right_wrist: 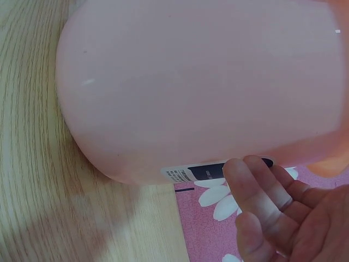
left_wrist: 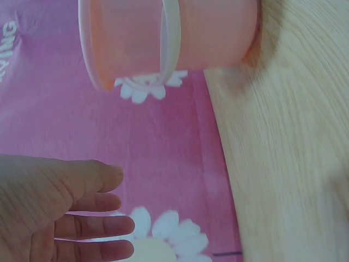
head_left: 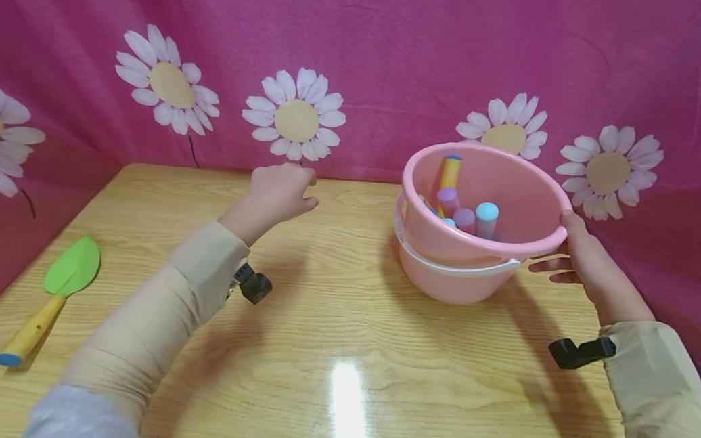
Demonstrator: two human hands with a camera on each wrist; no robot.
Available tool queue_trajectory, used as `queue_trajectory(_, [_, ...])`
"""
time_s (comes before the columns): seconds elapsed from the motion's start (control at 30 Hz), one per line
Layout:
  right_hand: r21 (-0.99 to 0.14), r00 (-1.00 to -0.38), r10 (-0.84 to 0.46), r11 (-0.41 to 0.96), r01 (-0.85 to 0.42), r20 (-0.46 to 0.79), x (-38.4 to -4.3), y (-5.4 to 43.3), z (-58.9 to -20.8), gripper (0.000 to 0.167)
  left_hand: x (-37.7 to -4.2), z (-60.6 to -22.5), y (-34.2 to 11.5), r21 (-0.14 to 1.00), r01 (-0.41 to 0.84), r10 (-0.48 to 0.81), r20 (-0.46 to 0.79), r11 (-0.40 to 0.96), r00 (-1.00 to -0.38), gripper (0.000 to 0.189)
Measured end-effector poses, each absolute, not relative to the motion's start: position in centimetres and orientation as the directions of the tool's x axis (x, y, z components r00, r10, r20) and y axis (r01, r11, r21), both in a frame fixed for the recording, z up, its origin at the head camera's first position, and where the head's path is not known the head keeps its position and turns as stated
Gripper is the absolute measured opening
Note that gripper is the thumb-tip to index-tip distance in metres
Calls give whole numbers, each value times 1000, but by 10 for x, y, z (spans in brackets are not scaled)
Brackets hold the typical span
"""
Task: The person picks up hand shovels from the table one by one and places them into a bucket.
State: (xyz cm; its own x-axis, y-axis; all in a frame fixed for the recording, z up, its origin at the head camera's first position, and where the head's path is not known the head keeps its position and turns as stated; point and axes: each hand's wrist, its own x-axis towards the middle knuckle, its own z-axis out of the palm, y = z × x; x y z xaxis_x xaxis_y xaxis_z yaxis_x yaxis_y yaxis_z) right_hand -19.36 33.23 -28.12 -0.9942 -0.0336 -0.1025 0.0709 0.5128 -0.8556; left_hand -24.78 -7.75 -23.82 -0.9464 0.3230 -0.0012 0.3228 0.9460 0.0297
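Note:
A pink bucket (head_left: 456,281) with a white handle (head_left: 463,270) stands on the right of the table. Inside it are several cylindrical pieces, among them a yellow handle with a blue end (head_left: 451,172), a purple-ended one (head_left: 447,199) and a light-blue-ended one (head_left: 487,218). My right hand (head_left: 591,263) is at the bucket's right rim, with loosely extended fingers (right_wrist: 262,191) beside the label on its wall. Raised over the table's far left-centre, my left hand (head_left: 279,190) holds nothing; its fingers (left_wrist: 103,226) are relaxed, apart from the bucket.
On the far left of the wooden table (head_left: 290,378) lies a toy trowel (head_left: 52,300) with a green blade and yellow handle. A magenta cloth (head_left: 392,59) with white daisies hangs behind the table and along its sides.

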Motion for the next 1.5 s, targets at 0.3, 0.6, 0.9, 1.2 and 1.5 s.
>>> queue_trajectory(0.3, [-864, -994, -32, 497, 74, -103, -193, 332, -282, 55, -245, -249, -114, 85, 256, 258, -21, 963, -966, 38])
queue_trajectory(0.6, [-863, -994, -30, 500, 75, -104, -194, 331, -284, 54, -237, -256, -157, 96, 221, 227, -56, 970, -972, 40])
queue_trajectory(0.9, [-843, -995, -1, 532, 86, -102, -195, 329, -282, 69, -226, -265, -204, 113, 179, 188, -70, 977, -980, 42])
queue_trajectory(1.2, [-861, -994, -33, 503, 71, -102, -194, 331, -281, 56, -215, -275, -251, 123, 140, 152, -102, 983, -983, 44])
queue_trajectory(1.5, [-859, -995, -27, 507, 73, -101, -194, 332, -282, 52, -196, -286, -286, 137, 27, 48, -157, 990, -986, 48])
